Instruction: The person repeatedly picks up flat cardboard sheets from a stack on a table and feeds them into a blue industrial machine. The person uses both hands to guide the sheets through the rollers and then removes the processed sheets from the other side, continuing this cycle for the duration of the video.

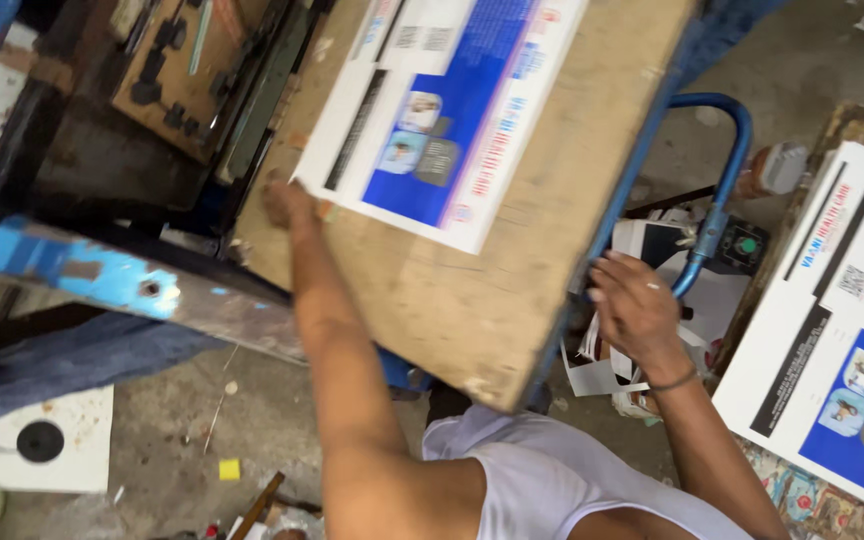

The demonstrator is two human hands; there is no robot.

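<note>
Left hand (282,203) on printed sheet (447,105) | right hand (632,312) on board (472,290) edge

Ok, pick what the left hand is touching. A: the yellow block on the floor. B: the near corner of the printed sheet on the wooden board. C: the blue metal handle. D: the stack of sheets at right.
B: the left hand rests at the corner of the printed sheet lying on the wooden board.

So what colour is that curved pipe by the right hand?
Blue pipe, clearest in the head view.
</note>
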